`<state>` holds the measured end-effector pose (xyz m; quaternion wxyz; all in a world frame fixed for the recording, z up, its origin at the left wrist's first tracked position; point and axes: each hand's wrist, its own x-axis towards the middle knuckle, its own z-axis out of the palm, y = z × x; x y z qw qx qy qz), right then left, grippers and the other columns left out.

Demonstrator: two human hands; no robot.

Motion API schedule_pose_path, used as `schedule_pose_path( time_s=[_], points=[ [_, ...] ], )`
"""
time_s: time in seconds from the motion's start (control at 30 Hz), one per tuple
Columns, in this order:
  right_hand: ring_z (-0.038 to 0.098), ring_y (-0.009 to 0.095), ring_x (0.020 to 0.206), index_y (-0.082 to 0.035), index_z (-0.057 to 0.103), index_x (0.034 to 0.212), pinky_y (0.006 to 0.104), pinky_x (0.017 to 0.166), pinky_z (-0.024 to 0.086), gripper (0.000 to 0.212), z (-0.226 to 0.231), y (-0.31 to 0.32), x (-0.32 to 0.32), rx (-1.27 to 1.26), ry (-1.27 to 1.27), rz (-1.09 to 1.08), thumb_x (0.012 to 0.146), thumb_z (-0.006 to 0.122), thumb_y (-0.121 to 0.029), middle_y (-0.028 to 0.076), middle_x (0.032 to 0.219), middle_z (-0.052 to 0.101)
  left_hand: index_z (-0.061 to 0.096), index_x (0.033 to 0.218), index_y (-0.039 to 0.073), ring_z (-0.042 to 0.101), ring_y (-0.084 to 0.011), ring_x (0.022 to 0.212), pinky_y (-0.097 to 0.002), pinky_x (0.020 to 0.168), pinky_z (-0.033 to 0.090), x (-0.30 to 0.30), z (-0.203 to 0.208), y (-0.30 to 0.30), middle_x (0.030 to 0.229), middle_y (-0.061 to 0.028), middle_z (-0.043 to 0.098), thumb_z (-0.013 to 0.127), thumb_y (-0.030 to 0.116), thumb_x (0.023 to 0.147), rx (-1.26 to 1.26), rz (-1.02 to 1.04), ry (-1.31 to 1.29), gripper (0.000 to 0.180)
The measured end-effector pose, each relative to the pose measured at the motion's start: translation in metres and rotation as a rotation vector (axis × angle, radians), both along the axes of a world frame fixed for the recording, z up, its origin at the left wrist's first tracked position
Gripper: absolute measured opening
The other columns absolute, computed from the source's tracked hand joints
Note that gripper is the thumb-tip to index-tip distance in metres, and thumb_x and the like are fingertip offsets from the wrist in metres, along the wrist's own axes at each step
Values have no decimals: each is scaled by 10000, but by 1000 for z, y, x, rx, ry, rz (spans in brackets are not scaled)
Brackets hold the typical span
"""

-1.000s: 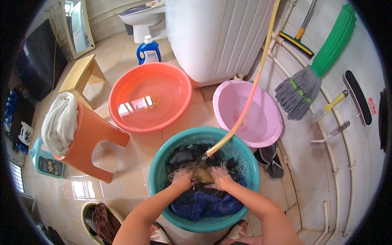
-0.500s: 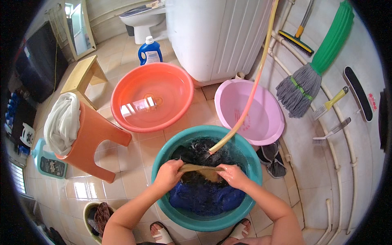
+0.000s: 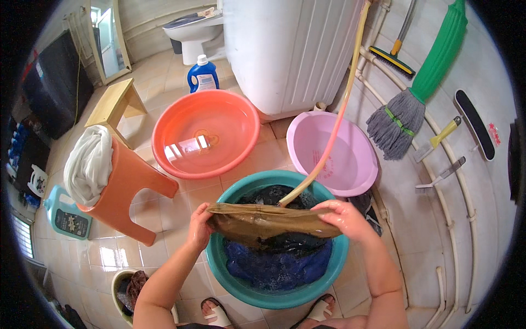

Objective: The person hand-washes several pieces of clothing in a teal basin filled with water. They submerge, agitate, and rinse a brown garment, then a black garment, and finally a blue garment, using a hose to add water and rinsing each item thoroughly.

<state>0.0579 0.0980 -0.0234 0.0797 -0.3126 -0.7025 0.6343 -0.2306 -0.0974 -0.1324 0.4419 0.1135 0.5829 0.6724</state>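
Note:
Stretched between my two hands is a wet olive-brown garment [image 3: 268,220], its upper edge pulled nearly straight over a teal basin [image 3: 217,268]. My left hand [image 3: 200,223] pinches its left end, and my right hand [image 3: 341,218] grips the right end. The garment's lower part hangs down to the water. Dark blue cloth [image 3: 279,260] lies soaking in the basin, with black cloth [image 3: 271,196] behind it. A yellowish hose [image 3: 323,162] reaches down into the basin; its outlet is hidden behind the garment.
Beyond stand an orange basin [image 3: 164,131] of water and a pink basin [image 3: 359,159]. An orange stool [image 3: 129,183] with white cloth [image 3: 89,164] is at left. A blue detergent bottle [image 3: 203,74] sits near a white ribbed appliance [image 3: 290,55]. A mop [image 3: 400,123] hangs at right.
My hands have moved apart and upward, spreading the olive-brown garment from a bunched strip into a wide sheet lifted above the water. The view has shifted slightly.

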Motion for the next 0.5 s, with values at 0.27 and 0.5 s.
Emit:
schedule_pose_path(
  time_s=[0.27, 0.5],
  points=[
    [579, 160, 917, -43, 500, 1231, 281, 846, 450, 414, -135, -9, -8, 73, -69, 43, 836, 582, -137, 81, 1022, 621, 535, 1095, 8, 555, -264, 950, -336, 875, 413, 28, -31, 22, 965, -175, 584, 353, 11, 770, -88, -215, 674, 373],
    [259, 463, 1241, -173, 349, 1347, 512, 941, 375, 652, -202, -50, -36, 1035, -410, 287, 808, 543, -485, 229, 1341, 301, 392, 1240, 0, 500, -385, 1000, -440, 845, 428, 89, -87, 30, 1127, -230, 478, 580, 264, 793, -366, -679, 1334, 551]
  ],
)
